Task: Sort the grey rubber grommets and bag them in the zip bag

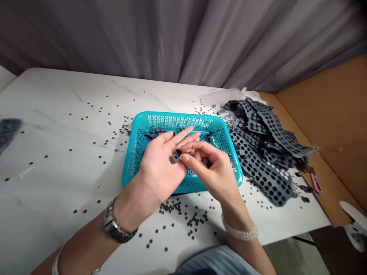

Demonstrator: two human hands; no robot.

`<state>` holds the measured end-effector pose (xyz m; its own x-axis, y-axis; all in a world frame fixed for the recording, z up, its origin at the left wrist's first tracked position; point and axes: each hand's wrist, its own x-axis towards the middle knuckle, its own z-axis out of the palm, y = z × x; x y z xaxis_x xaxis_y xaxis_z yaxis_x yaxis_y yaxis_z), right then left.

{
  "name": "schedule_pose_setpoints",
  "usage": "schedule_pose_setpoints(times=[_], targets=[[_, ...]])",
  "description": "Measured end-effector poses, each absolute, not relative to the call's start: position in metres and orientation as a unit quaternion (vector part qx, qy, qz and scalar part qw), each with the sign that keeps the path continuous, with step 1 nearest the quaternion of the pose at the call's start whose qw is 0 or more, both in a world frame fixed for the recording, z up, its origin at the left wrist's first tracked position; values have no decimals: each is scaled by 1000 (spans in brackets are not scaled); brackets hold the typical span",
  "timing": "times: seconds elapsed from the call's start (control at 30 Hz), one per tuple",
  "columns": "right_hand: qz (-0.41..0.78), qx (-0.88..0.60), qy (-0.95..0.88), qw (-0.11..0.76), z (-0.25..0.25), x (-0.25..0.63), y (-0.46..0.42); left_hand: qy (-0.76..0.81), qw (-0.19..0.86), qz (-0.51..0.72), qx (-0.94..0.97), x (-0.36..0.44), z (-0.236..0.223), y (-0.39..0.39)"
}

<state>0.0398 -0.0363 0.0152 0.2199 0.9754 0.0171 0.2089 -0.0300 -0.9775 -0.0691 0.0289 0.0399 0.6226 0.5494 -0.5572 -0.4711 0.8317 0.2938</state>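
Note:
Palm up over the blue plastic basket (130,152), my left hand (164,164) is open with its fingers stretched out. A small grey ring-shaped rubber piece (174,158) rests on its palm. My right hand (212,164) pinches a small black rubber piece (179,151) between thumb and fingertips, right above the palm and beside the grey one. Its other fingers curl in, with something dark partly showing under them. Inside the basket lie more small dark rubber pieces (153,131), partly hidden by my hands.
Perforated dark rubber sheets (266,152) are heaped to the right, beside a cardboard box (323,110). A pink-handled tool (315,181) lies by its edge. Small black discs (172,207) are scattered over the white table (57,152). A dark bundle (10,130) sits far left.

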Motion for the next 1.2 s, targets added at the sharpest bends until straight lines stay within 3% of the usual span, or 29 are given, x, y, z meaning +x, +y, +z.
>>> schedule_pose_setpoints(times=[0.1,0.3,0.63,0.93,1.1,1.2], targets=[[369,-621,-501,477,15,40,-35,313,906,278,65,-69,39,31],[490,-583,-376,527,2,51,-34,283,918,270,70,-69,40,30],[596,-513,-218,578,1,29,-27,313,890,319,97,-72,42,29],[652,-393,-11,648,-4,8,-14,336,821,383,258,-66,56,1],[693,-313,5,650,-6,14,-3,314,789,428,308,-77,63,7],[657,-339,-26,673,-1,22,13,281,775,440,356,-83,72,7]])
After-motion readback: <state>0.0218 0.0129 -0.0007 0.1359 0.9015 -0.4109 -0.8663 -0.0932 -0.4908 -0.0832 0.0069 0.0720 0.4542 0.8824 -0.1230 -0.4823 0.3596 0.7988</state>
